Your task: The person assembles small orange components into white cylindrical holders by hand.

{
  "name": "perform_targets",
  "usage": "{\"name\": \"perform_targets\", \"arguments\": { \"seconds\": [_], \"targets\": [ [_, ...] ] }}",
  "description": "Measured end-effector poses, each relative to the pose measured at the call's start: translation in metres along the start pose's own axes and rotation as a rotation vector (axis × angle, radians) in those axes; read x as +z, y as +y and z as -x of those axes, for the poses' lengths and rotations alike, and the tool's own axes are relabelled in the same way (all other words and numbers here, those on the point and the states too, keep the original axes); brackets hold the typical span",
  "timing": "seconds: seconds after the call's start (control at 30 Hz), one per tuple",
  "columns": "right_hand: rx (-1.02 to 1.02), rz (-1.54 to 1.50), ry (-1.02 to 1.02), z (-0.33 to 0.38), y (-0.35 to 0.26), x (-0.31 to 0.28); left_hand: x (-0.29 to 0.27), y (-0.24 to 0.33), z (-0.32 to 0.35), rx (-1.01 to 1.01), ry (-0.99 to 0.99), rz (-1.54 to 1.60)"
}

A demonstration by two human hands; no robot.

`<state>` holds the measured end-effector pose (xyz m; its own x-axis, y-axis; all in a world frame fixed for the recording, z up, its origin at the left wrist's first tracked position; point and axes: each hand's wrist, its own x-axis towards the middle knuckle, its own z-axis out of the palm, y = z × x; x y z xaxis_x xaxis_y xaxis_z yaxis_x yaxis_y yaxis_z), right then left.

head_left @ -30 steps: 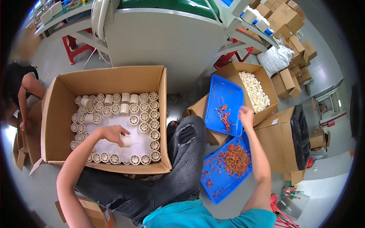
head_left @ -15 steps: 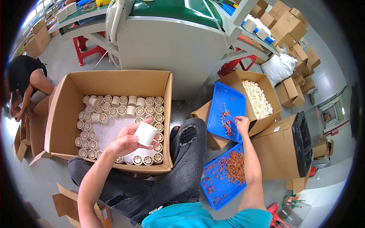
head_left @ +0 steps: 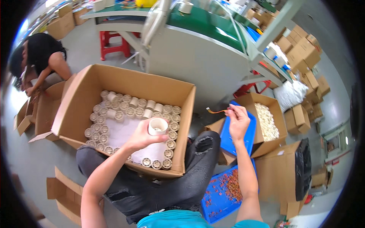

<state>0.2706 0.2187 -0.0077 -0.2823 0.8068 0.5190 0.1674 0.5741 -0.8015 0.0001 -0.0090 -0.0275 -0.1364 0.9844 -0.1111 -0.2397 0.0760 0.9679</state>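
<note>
My left hand (head_left: pixel 142 137) is wrapped round a white plastic cylinder (head_left: pixel 158 126), its open end tilted up toward me so that the hollow inside shows. The hand is above the right part of a large cardboard box (head_left: pixel 76 141), where many similar cylinders (head_left: pixel 156 164) stand or lie round a white sheet (head_left: pixel 118 131). Pinched in my right hand (head_left: pixel 237 119) is a short wire lead (head_left: pixel 216 111) in red and yellow with a small connector at its free end. That hand is over the upper blue tray (head_left: pixel 227 138).
A lower blue tray (head_left: pixel 214 210) bears a heap of orange-red wire leads (head_left: pixel 230 186). Behind the upper tray, a carton holds small white parts (head_left: pixel 266 123). A green-topped workbench (head_left: pixel 205 22) stands ahead. At the left a person (head_left: pixel 45 57) bends over another carton.
My right hand has lifted off the upper tray with a wire lead in it. My left hand has turned the cylinder so its open end faces up. The whole view has shifted.
</note>
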Motion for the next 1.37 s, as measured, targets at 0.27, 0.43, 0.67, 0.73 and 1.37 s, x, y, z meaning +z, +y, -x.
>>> {"name": "perform_targets", "arguments": {
  "seconds": [0.27,0.43,0.67,0.73,1.37],
  "targets": [
    [0.021,-0.230,-0.367,0.011,-0.106,0.181,-0.027,0.030,0.007,0.819,0.383,-0.958],
    [0.258,-0.338,-0.472,0.014,-0.103,0.203,-0.047,0.028,0.008,0.555,0.409,-0.799],
    [0.464,-0.466,-0.523,0.013,-0.077,0.185,-0.033,0.036,0.014,0.687,0.386,-1.158],
    [0.441,-0.485,-0.508,0.014,-0.069,0.187,-0.030,0.032,0.010,0.754,0.415,-1.133],
    [0.382,-0.449,-0.440,0.015,-0.065,0.189,-0.004,0.005,0.011,0.487,0.363,-1.217]
  ]
}}
